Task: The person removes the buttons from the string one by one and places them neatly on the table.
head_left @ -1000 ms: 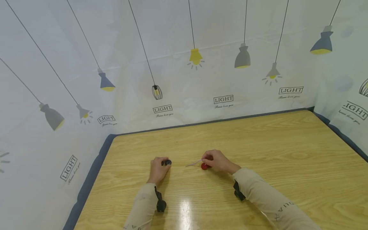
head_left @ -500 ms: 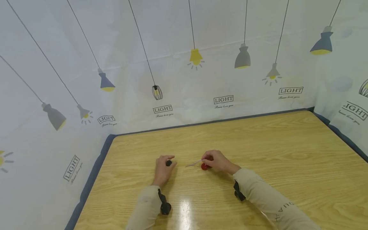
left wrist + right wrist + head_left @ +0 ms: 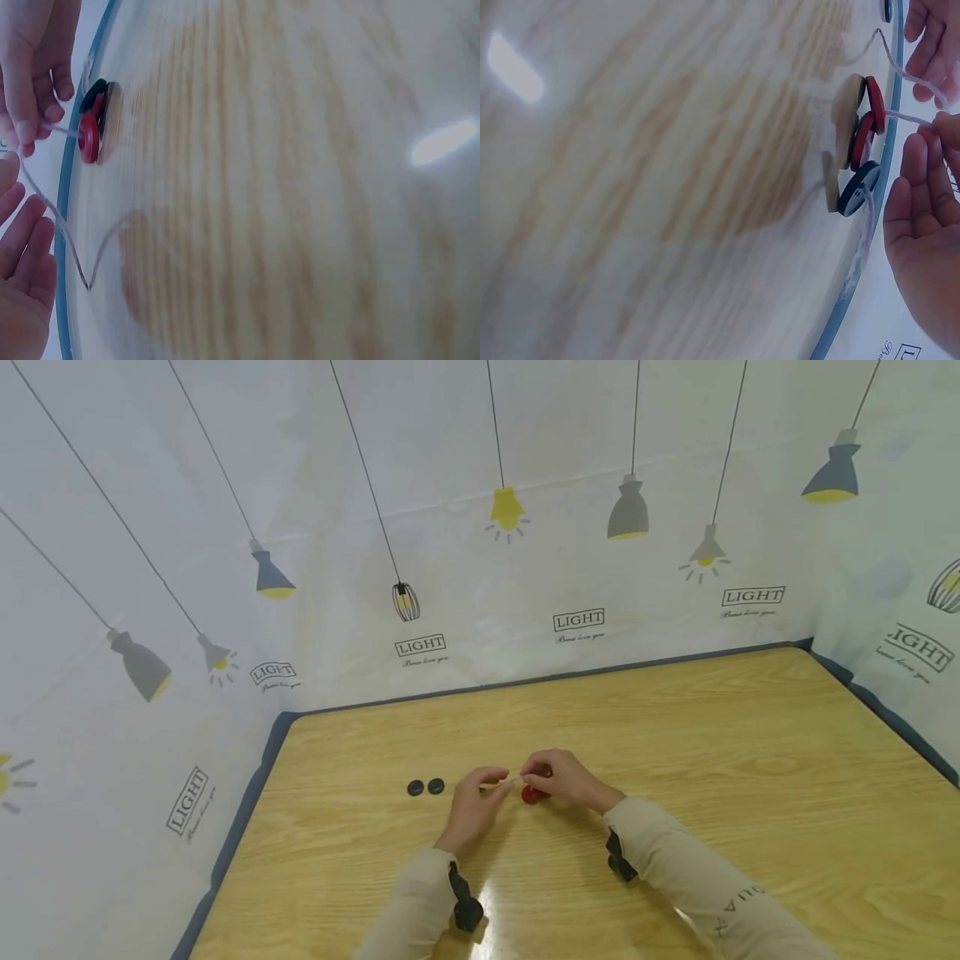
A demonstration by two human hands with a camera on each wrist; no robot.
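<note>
1. Red is the strongest colour in the button cluster (image 3: 862,139), which sits on the wood-grained table (image 3: 675,735); two red buttons and some dark ones lean together there. Pale shapes show behind them, but I cannot tell whether they are buttons or reflections.
2. From the red part of the cluster, a pale string (image 3: 907,118) goes to the right hand (image 3: 567,782). This hand is just beside the cluster, on its right, and its thumb and index finger narrowly pinch the string.
3. The left hand (image 3: 472,806) is on the left of the cluster. Its thumb and index finger come near to the string; I cannot tell if they grip it.
4. Past the left fingers, a loose length of the string bends down to the left of the cluster.
5. Two dark buttons (image 3: 436,786) lie well apart from the cluster, farther to its left, just beside each other.
6. Beige sleeves (image 3: 697,868) and black wrist devices (image 3: 467,912) are nearer to the person than the cluster.
7. Behind the cluster, beyond the table, a white wall covering (image 3: 480,568) carries printed lamps (image 3: 507,510).
</note>
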